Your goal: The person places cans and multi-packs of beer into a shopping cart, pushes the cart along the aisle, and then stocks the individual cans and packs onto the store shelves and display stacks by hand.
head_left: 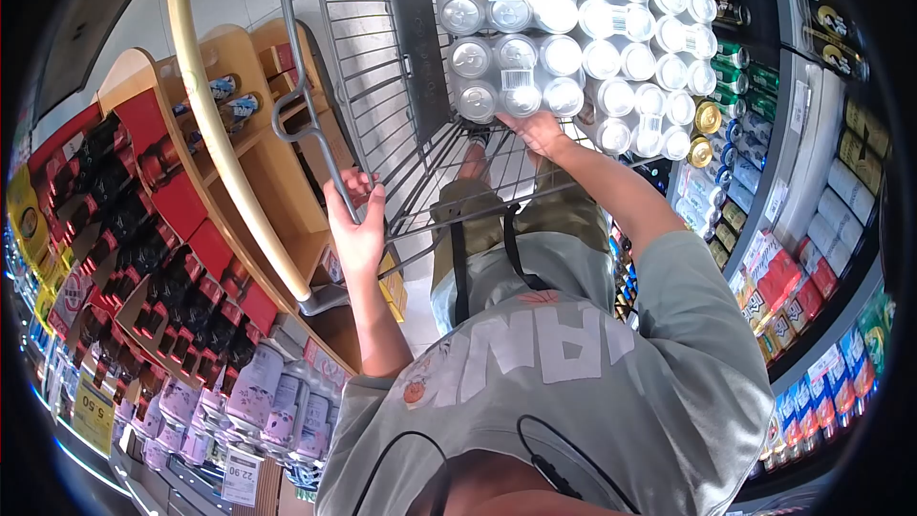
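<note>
Steadying the packs of cans [564, 59], upper centre-right, seems the step in hand: the right hand [541, 132] supports them, its fingers' closure unclear, left hand [357, 220] curled on the cart [420, 67]; moving them calls for level support.

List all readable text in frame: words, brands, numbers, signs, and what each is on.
"5.50", upside down, on the yellow price tag.
"22.90", upside down, on the white price tag.
Shirt: large upside-down letters, an "N" among them; folds leave the full word uncertain.
Cart's dark panel: faint marks, unreadable.
Wrapped can packs: barcodes, digits too small.
Shelf cans: labels too small or blurred.
</note>
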A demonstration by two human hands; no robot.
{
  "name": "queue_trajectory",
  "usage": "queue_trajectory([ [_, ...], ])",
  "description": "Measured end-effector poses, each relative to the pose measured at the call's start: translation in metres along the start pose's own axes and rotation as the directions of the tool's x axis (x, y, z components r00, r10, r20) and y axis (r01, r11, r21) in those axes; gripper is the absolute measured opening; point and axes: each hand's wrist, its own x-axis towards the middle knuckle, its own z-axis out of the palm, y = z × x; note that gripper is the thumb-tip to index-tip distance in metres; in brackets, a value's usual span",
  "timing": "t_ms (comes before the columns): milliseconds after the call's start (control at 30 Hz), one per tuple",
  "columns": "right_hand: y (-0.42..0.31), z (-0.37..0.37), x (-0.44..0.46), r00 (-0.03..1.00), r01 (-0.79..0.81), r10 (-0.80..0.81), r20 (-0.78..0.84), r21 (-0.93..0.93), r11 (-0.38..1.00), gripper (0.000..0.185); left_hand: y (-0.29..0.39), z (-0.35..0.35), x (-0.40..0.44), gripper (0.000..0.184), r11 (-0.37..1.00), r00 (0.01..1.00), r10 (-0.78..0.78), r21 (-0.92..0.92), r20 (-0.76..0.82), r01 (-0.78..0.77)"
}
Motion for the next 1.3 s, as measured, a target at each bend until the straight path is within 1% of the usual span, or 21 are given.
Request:
queue_trajectory([
  [67, 0.001, 0.004, 0.002, 0.999, -0.033, 0.035, -0.026, 0.082, 0.996, 0.064, -0.001, 0.002, 0.001, 0.032, 1.0, 1.0, 0.0, -0.013, 0.009, 0.0],
  [167, -0.009, -0.025, 0.0, 0.987, -0.04, 0.027, 0.158, 0.074, 0.996, 0.068, 0.002, -0.001, 0.002, 0.032, 0.999, 1.0, 0.009, -0.046, -0.006, -0.009],
  [267, -0.005, -0.012, 0.001, 0.988, -0.06, 0.051, 0.147, 0.056, 0.997, 0.071, 0.006, 0.0, 0.001, 0.028, 1.0, 1.0, 0.013, -0.02, 0.005, -0.013],
  [367, -0.017, -0.042, -0.021, 0.989, -0.074, 0.077, 0.127, -0.021, 0.997, 0.083, 0.003, 0.0, 0.001, 0.028, 1.0, 1.0, 0.021, -0.007, 0.012, -0.021],
  [467, -0.02, -0.026, -0.04, 0.984, -0.068, 0.052, -0.17, -0.087, 0.994, 0.078, 0.005, 0.0, -0.001, 0.026, 0.999, 1.0, 0.008, -0.035, 0.017, -0.008],
  [567, -0.024, -0.039, -0.063, 0.97, -0.091, 0.142, -0.199, 0.244, 0.966, 0.071, 0.005, 0.001, -0.001, 0.024, 0.994, 0.999, 0.036, -0.106, 0.007, -0.035],
  [600, -0.026, -0.043, -0.07, 0.951, -0.13, 0.209, -0.229, 0.319, 0.939, 0.054, 0.008, 0.0, -0.001, 0.028, 0.998, 1.0, 0.03, -0.049, 0.005, -0.03],
  [700, -0.036, -0.104, -0.115, 0.961, -0.205, 0.276, -0.023, 0.611, 0.764, 0.043, -0.001, -0.002, 0.001, 0.028, 0.998, 0.998, 0.066, 0.0, 0.0, -0.066],
  [733, -0.035, -0.107, -0.13, 0.953, -0.098, 0.267, -0.145, 0.683, 0.723, 0.038, -0.006, -0.002, 0.003, 0.028, 0.997, 0.997, 0.078, -0.017, -0.004, -0.078],
  [767, -0.038, -0.109, -0.144, 0.937, -0.061, 0.296, -0.188, 0.744, 0.666, 0.036, -0.01, -0.002, 0.004, 0.027, 0.996, 0.997, 0.077, -0.038, -0.009, -0.077],
  [833, -0.046, -0.124, -0.186, 0.877, 0.075, 0.339, -0.342, 0.792, 0.605, 0.032, -0.013, -0.003, 0.004, 0.022, 0.995, 1.0, 0.02, -0.096, -0.008, -0.02],
  [900, -0.05, -0.138, -0.236, 0.831, 0.142, 0.366, -0.419, 0.796, 0.589, 0.032, -0.015, -0.002, 0.004, 0.021, 0.988, 0.993, 0.113, -0.102, -0.012, -0.114],
  [967, -0.048, -0.144, -0.293, 0.789, 0.102, 0.398, -0.467, 0.74, 0.665, 0.032, -0.025, -0.007, 0.011, 0.025, 0.985, 0.985, 0.17, -0.005, 0.02, -0.17],
  [1033, -0.036, -0.141, -0.352, 0.759, 0.051, 0.45, -0.47, 0.733, 0.679, 0.032, -0.041, -0.01, 0.022, 0.024, 0.973, 0.972, 0.229, -0.034, 0.053, -0.227],
  [1067, -0.028, -0.138, -0.382, 0.734, -0.015, 0.489, -0.471, 0.709, 0.705, 0.033, -0.043, -0.01, 0.023, 0.023, 0.976, 0.976, 0.212, -0.053, 0.052, -0.209],
  [1100, -0.011, -0.121, -0.408, 0.671, -0.025, 0.526, -0.523, 0.693, 0.721, 0.034, -0.045, -0.01, 0.025, 0.022, 0.979, 0.98, 0.195, -0.068, 0.045, -0.192],
  [1167, 0.023, -0.105, -0.463, 0.549, -0.117, 0.594, -0.588, 0.65, 0.751, 0.034, -0.067, -0.018, 0.046, 0.019, 0.977, 0.976, 0.212, -0.038, 0.05, -0.21],
  [1200, 0.027, -0.1, -0.487, 0.459, -0.159, 0.612, -0.644, 0.618, 0.77, 0.035, -0.056, -0.014, 0.04, 0.019, 0.973, 0.973, 0.231, 0.022, 0.024, -0.231],
  [1233, 0.027, -0.101, -0.505, 0.382, -0.202, 0.613, -0.691, 0.585, 0.786, 0.035, -0.063, -0.019, 0.043, 0.019, 0.972, 0.971, 0.236, -0.006, 0.04, -0.236],
  [1300, 0.038, -0.108, -0.562, 0.181, -0.372, 0.666, -0.724, 0.576, 0.728, 0.038, -0.068, -0.019, 0.051, 0.02, 0.967, 0.965, 0.252, -0.057, 0.078, -0.248],
])
